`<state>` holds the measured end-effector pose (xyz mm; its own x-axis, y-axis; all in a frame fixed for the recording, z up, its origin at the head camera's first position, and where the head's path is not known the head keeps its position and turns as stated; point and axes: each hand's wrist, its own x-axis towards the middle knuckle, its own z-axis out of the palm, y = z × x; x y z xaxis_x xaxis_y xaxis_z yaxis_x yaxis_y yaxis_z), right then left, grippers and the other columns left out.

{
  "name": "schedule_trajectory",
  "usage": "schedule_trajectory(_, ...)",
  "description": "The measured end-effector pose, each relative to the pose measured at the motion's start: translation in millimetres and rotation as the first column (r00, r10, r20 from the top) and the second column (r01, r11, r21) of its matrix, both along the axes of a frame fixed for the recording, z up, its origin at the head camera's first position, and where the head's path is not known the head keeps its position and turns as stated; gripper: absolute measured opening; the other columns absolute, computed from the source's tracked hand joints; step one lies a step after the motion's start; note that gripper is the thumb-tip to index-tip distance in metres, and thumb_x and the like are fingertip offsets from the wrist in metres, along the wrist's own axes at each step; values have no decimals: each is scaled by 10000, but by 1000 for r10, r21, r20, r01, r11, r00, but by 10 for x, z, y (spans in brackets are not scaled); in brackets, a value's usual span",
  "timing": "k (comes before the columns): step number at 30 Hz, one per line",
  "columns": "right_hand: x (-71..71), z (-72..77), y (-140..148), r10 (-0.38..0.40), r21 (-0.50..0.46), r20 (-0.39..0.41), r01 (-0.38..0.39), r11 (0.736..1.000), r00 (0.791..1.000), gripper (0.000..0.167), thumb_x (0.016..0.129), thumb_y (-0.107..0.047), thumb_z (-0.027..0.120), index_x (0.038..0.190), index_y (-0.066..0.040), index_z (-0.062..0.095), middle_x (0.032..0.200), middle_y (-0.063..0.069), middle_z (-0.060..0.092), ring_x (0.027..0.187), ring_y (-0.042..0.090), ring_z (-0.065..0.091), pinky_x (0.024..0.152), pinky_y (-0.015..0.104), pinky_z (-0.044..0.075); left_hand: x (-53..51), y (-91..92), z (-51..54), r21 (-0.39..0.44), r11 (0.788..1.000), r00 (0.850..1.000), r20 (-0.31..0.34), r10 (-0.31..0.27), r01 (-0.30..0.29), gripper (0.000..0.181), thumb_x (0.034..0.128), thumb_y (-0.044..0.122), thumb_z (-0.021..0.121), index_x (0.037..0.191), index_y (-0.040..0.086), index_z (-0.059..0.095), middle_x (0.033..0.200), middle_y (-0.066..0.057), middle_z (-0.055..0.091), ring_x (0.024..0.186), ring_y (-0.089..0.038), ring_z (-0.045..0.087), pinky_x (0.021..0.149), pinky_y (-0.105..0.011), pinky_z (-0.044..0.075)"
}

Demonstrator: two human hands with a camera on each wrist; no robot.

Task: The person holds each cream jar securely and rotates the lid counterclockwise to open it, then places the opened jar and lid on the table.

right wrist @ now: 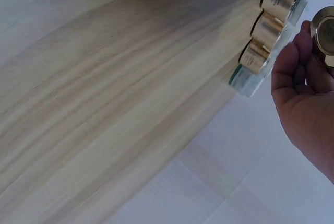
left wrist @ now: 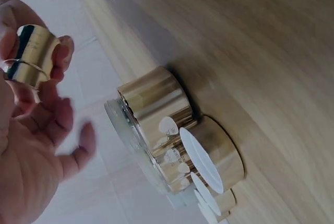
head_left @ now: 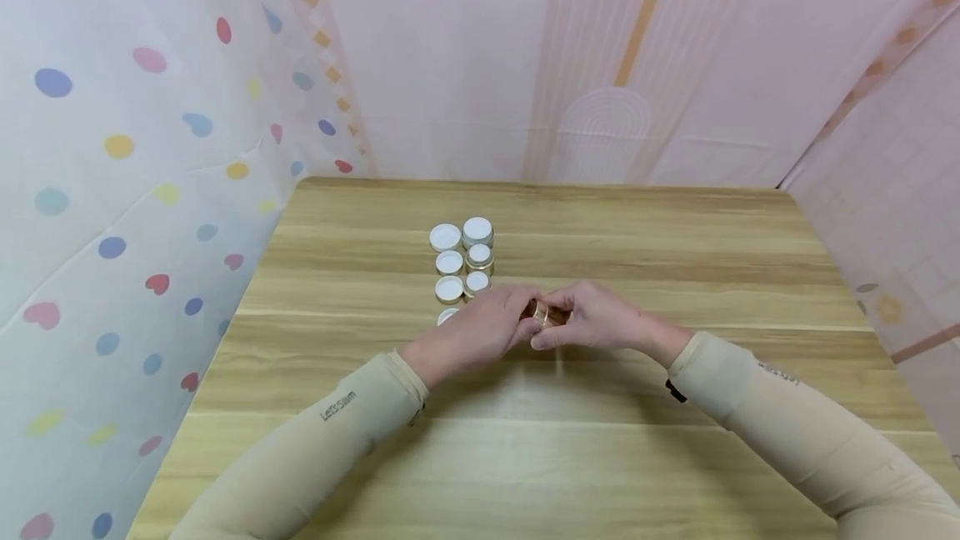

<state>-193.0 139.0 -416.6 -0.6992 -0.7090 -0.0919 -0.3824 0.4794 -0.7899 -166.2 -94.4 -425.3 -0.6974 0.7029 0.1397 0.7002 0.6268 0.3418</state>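
Observation:
Both hands meet over the table around a small shiny gold jar (head_left: 550,314). My right hand (head_left: 603,317) grips its right end. At its left end, my left hand (head_left: 480,327) holds it between thumb and fingers, the other fingers loosely bent in the left wrist view. There the jar (left wrist: 37,51) lies on its side in the air, a seam ringing it near one end. A round gold end of the jar (right wrist: 326,32) shows past the right hand (right wrist: 305,96) in the right wrist view. The grasping fingers partly cover the jar.
Left of the hands stand gold jars with white tops (head_left: 478,257) in a column. Beside them runs a column of upturned lids (head_left: 448,263) with white insides; the nearest lid is partly behind the left arm. Patterned curtains (head_left: 450,65) border the wooden table (head_left: 637,232).

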Motion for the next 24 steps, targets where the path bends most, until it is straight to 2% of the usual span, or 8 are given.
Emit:
schedule_trajectory(4,-74,-42,50,-39,8,-10,39,999,999,235,884,-269,892,879,-140,696,734,-71,537,672,83,483,587,205,382,-12,-23,45,-85,996,996,-83,29,-36,617,1084,429,587,1599,139,409,1537,-72,585,1452,-313,523,1196,-594,417)
schedule_trajectory(7,-129,-49,98,-76,13,-1,76,997,997,224,872,-238,902,921,-130,711,748,-54,554,691,99,497,602,212,400,-48,-14,92,-82,996,991,-132,9,-20,662,1039,365,692,1614,164,432,1555,-31,597,1462,-301,533,1235,-621,377)
schedule_trajectory(11,-164,-60,116,-72,26,-2,72,997,997,236,862,-273,912,977,-150,745,763,-65,581,707,95,522,611,213,419,-100,16,111,-60,997,997,-56,52,-55,553,1066,386,650,1535,118,531,1462,-67,681,1411,-315,593,1229,-648,380)
schedule_trajectory(13,-169,-63,117,-63,27,-3,63,998,998,241,861,-289,912,979,-158,748,761,-71,582,704,89,523,611,212,419,-120,29,102,-64,995,996,-31,80,-82,595,1059,454,636,1525,97,537,1460,-96,681,1410,-329,592,1225,-650,384)
schedule_trajectory(17,-169,-58,132,-81,21,4,80,997,997,243,849,-265,921,984,-148,757,764,-55,578,714,103,518,620,218,418,-132,36,100,-91,994,996,-73,52,-59,660,1007,439,724,1563,155,509,1492,-58,663,1409,-313,586,1204,-608,414)
schedule_trajectory(19,-169,-59,132,-82,28,-10,82,996,997,259,835,-267,933,1000,-154,768,794,-40,591,747,119,525,640,227,427,-128,36,109,-106,993,995,-86,47,-56,694,987,442,752,1573,166,502,1448,-37,695,1387,-315,605,1208,-610,410)
schedule_trajectory(21,-169,-62,132,-77,40,-30,79,996,997,279,823,-284,942,1008,-152,781,825,-25,604,778,134,531,658,233,431,-123,39,114,-121,990,995,-69,71,-79,716,987,473,744,1572,144,495,1401,-49,725,1368,-323,624,1216,-612,403)
schedule_trajectory(24,-172,-66,131,-62,57,-55,65,996,997,326,827,-314,939,1046,-131,783,877,-13,621,817,147,542,682,240,444,-119,49,120,-146,984,993,-60,97,-104,811,944,535,768,1579,125,476,1429,-80,705,1391,-336,610,1235,-631,386)
